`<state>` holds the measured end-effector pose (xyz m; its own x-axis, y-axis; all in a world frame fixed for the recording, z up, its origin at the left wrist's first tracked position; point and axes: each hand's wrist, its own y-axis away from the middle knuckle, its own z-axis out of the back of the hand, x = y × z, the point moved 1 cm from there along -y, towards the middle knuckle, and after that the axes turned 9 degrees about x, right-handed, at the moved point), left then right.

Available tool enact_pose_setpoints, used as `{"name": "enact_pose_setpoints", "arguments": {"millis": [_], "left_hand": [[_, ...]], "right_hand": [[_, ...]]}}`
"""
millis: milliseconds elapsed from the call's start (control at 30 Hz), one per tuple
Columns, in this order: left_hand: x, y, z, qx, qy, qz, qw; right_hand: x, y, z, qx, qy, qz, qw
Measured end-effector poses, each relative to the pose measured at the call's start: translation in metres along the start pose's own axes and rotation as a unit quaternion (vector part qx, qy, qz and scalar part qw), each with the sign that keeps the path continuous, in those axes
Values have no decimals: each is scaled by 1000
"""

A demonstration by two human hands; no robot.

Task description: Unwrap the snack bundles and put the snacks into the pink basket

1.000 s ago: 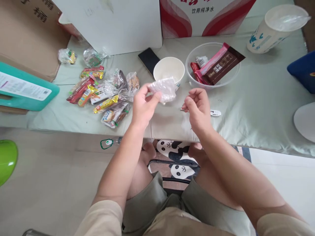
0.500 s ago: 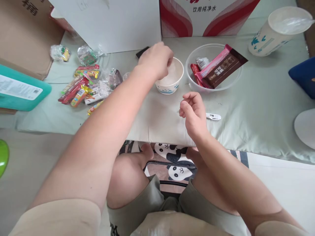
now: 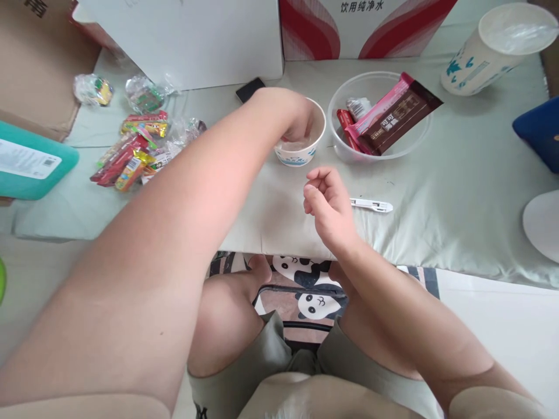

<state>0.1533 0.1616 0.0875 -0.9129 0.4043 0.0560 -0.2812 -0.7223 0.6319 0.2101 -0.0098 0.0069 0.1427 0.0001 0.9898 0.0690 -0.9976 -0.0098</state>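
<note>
The left hand (image 3: 294, 113) is in the cup (image 3: 297, 157), grip hidden; its forearm (image 3: 196, 192) blocks some snacks (image 3: 128, 154). The right hand (image 3: 328, 206), loosely half-curled, hovers by the knife (image 3: 374, 205), near the bowl (image 3: 413, 142).

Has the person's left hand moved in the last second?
Yes. Judged against the white paper bowl, the left hand has moved forward, away from the person: from near the bowl's front left side to reaching inside its rim.

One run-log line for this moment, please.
left hand: partly inside paper bowl, grip hidden | right hand: half-open, near slim white tool | clear bowl: holds wrapped packets
</note>
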Motion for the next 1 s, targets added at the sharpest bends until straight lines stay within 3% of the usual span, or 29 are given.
{"name": "enact_pose_setpoints", "arguments": {"millis": [67, 133, 200, 233, 267, 333, 400, 433, 467, 500, 600, 667, 733, 800, 1000], "left_hand": [[4, 3, 11, 4, 2, -3, 1000], [11, 17, 20, -31, 22, -28, 999], [18, 41, 19, -123, 96, -99, 983], [23, 55, 13, -185, 168, -136, 959], [27, 69, 2, -265, 266, -196, 906], [37, 90, -35, -366, 455, -240, 776], [45, 100, -85, -430, 589, -180, 660], [49, 101, -111, -442, 642, -119, 616], [51, 100, -135, -450, 669, -68, 588], [53, 99, -156, -456, 670, -42, 584], [58, 96, -194, -465, 563, 10, 683], [62, 94, -202, -453, 488, 28, 746], [66, 91, -203, -424, 448, 23, 787], [70, 88, -202, -394, 433, 11, 810], [71, 91, -201, -354, 412, 28, 839]], "right_hand": [[-1, -1, -2, 1, -3, -2, 1000], [-2, -2, -5, -8, -11, -4, 1000], [-3, -4, -7, -18, -22, -8, 1000], [-4, -5, -9, -20, -28, -11, 999], [-5, -6, -12, -18, -32, -17, 999], [-9, -8, -18, -1, -34, -31, 999], [-13, -9, -27, 31, -24, -48, 998], [-15, -9, -32, 49, -13, -59, 997], [-17, -9, -38, 64, -1, -69, 996], [-19, -9, -43, 77, 11, -80, 994], [-26, -10, -58, 94, 41, -98, 990], [-30, -12, -65, 102, 60, -94, 989], [-34, -15, -68, 106, 82, -82, 988], [-37, -17, -69, 100, 98, -73, 987], [-38, -19, -67, 92, 122, -65, 986]]}}
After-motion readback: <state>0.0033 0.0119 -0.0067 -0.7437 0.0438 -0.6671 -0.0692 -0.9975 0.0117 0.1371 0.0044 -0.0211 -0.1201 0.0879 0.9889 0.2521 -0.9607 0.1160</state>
